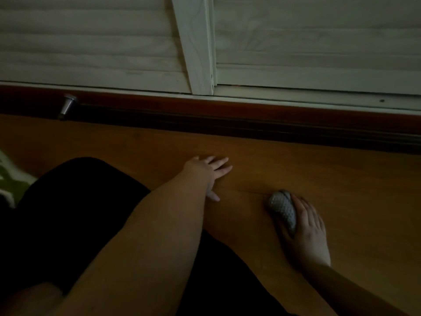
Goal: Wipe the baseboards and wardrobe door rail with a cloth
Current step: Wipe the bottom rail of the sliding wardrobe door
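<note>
A grey textured cloth (pixel 283 209), bunched into a wad, lies on the wooden floor under my right hand (pixel 307 229), whose fingers curl around it. My left hand (pixel 210 171) presses flat on the floor with fingers spread, well left of the cloth. Beyond both hands runs the dark wardrobe door rail (pixel 227 124) along the base of the white louvred wardrobe doors (pixel 91 42). Neither hand touches the rail. The light is dim.
A small metal door stop (pixel 67 106) sticks out near the rail at the left. My dark-clothed legs (pixel 75 213) fill the lower left. A green and white rug edge (pixel 9 179) shows at the far left. Wooden floor (pixel 341 179) stretches to the right.
</note>
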A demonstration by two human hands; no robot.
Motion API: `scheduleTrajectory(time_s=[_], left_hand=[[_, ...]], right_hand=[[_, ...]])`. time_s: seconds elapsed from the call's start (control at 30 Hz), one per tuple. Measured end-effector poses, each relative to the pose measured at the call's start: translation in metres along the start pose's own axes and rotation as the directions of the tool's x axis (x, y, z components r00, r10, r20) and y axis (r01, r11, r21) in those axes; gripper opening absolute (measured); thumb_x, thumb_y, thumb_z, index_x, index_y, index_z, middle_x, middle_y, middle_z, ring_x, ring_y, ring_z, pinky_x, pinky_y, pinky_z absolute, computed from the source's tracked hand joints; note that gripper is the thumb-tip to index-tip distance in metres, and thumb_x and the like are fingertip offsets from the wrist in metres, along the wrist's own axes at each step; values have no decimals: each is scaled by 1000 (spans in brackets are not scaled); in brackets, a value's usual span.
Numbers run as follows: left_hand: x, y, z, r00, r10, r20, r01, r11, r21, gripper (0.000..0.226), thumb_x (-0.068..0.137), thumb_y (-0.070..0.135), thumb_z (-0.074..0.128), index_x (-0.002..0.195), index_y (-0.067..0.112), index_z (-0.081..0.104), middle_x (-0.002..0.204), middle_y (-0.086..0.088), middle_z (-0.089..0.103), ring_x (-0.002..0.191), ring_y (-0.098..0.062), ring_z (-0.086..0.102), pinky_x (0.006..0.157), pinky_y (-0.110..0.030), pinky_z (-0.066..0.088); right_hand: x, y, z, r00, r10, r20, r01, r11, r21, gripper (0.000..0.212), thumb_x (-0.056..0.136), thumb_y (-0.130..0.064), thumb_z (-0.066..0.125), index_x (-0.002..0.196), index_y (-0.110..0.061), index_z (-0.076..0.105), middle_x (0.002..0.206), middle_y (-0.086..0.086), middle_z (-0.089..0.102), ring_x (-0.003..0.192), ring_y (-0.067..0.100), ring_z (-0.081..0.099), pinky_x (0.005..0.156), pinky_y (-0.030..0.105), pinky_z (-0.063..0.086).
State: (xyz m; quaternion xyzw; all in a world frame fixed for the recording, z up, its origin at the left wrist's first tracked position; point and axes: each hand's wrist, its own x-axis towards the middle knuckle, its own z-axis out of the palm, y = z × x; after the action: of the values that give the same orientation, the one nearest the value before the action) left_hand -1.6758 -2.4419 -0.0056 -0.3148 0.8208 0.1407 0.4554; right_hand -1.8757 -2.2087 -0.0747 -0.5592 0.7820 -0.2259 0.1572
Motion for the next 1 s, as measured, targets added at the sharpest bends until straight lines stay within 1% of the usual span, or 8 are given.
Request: scheduleTrajectory(time_s=[0.1,0.23,0.43,0.53,0.7,0.83,0.93,1.0], left_hand=[[15,4,9,998,1,-57,-6,996,-86,113,84,75,54,147,37,-32,153,9,-44,148,-24,-28,120,-54,-2],[32,-15,28,976,99,-192,-114,991,-66,109,82,83,45,145,41,-34,148,13,-49,143,-18,-37,117,-55,-13],[52,-24,56,899,178,-400,-235,967,-99,107,72,95,32,137,50,-40,144,20,-53,130,-8,-51,102,-45,-36],[55,-26,61,856,183,-485,-248,966,-74,107,69,98,23,144,48,-34,148,19,-49,127,-5,-54,95,-38,-45],[52,-25,58,852,185,-491,-263,960,-94,107,71,96,27,144,46,-34,151,15,-46,135,-9,-45,103,-45,-37],[40,-13,52,907,43,-419,-130,975,-181,113,76,92,35,148,36,-32,153,12,-42,145,-16,-32,114,-50,-22],[27,-10,48,941,-145,-305,40,944,-326,118,78,88,40,148,29,-34,154,8,-43,146,-21,-32,119,-54,-11],[19,-15,47,938,-182,-296,65,929,-364,116,81,86,40,150,27,-32,156,6,-41,147,-21,-30,121,-53,-6]], right_hand=[[-1,4,4,999,-5,-40,5,1000,1,66,93,-46,60,148,-19,36,150,7,44,141,25,37,115,51,30],[-1,9,9,1000,14,-21,-14,1000,-16,70,90,-44,61,149,-20,33,150,8,43,141,25,36,114,54,31],[-1,8,9,999,14,-35,-16,999,-41,74,84,-52,51,146,-14,37,147,13,46,138,28,39,112,52,30],[-1,6,9,1000,-5,-30,3,998,-66,75,83,-47,62,145,-12,38,146,18,48,136,33,42,109,60,34],[1,-3,3,997,57,-49,-60,997,-55,77,81,-53,67,139,-4,50,142,15,53,134,33,46,108,57,37],[5,-7,-2,991,129,-33,-129,992,-7,68,76,-30,81,136,-10,53,131,12,59,122,33,54,101,55,43],[37,-26,-4,967,253,-27,-247,960,131,58,82,-42,72,133,-24,51,110,-5,56,106,21,55,86,39,48],[73,-53,3,951,309,-30,-290,918,271,46,83,-50,67,123,-35,49,104,-16,54,101,14,59,75,24,47]])
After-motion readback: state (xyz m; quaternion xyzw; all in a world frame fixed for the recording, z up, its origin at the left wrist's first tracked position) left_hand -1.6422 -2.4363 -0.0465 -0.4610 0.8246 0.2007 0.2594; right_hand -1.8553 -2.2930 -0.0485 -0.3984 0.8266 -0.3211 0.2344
